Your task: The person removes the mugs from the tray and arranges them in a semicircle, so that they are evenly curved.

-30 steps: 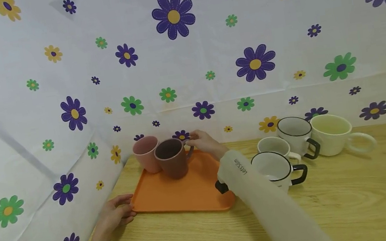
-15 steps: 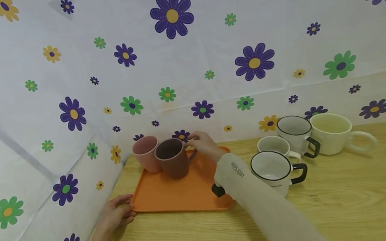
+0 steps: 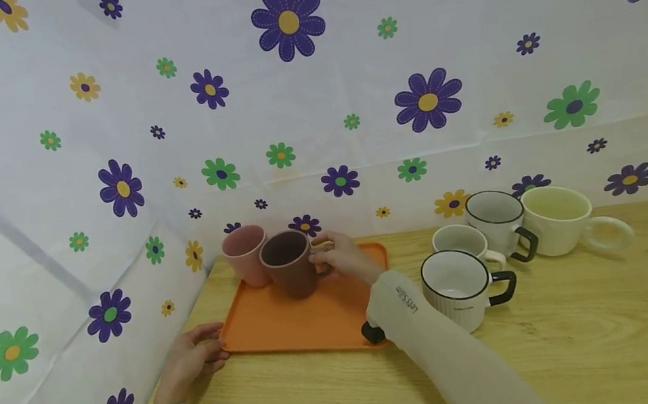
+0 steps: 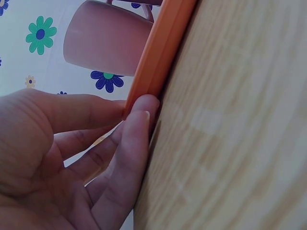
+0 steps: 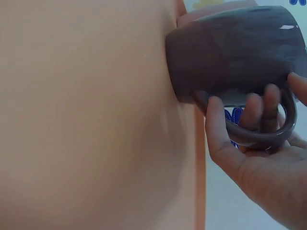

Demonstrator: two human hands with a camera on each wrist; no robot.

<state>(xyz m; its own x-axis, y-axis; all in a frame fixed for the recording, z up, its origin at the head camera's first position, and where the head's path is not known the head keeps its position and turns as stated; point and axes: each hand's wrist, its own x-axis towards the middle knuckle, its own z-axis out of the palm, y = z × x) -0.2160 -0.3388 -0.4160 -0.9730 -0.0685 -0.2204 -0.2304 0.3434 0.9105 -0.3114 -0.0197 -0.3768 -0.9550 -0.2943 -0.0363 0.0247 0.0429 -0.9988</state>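
A dark brown mug stands upright on the orange tray, near its back left. My right hand grips the mug's handle; in the right wrist view the fingers pass through the handle loop. Beside the brown mug is a pink mug, close to the tray's back left corner and partly hidden by the brown one. My left hand holds the tray's front left corner, and the left wrist view has its fingers pinching the orange rim.
Right of the tray stand several mugs: a ribbed white one with a black rim, a small white one, a grey-white one with a black handle and a pale yellow one. A flowered cloth hangs behind the wooden table.
My right hand's fingers have shifted from the top of the brown mug's handle to closer around it, inside the loop. The left hand, tray and other mugs stay put.
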